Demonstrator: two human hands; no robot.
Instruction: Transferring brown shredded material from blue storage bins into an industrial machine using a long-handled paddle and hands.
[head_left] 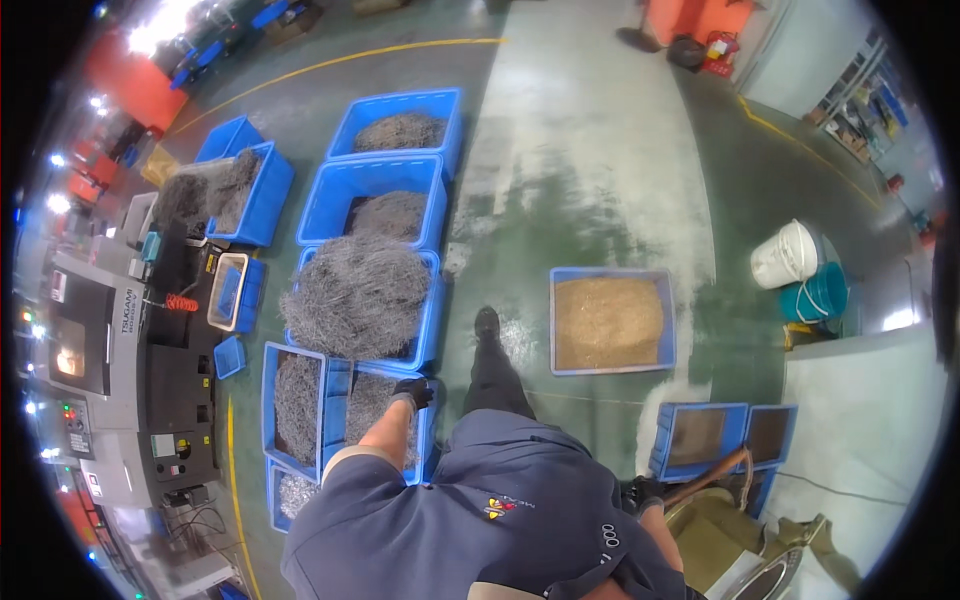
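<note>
My left hand, in a dark glove, is over the right side of a blue bin filled with grey metal shavings. Its fingers blur into the dark glove, so I cannot tell whether they touch the rim. Just ahead of it, a heaped tangle of shavings overflows another blue bin. My right hand, also dark-gloved, is low beside my body, close to the end of a brown stick-like bar. My shirt and the shadow around it hide its fingers; whether it holds the bar is unclear.
Ahead and right, a blue bin of tan granular material sits on the floor. Two more bins stand near a pale cabinet. White and teal buckets are at the right. A machine lines the left. My foot is forward.
</note>
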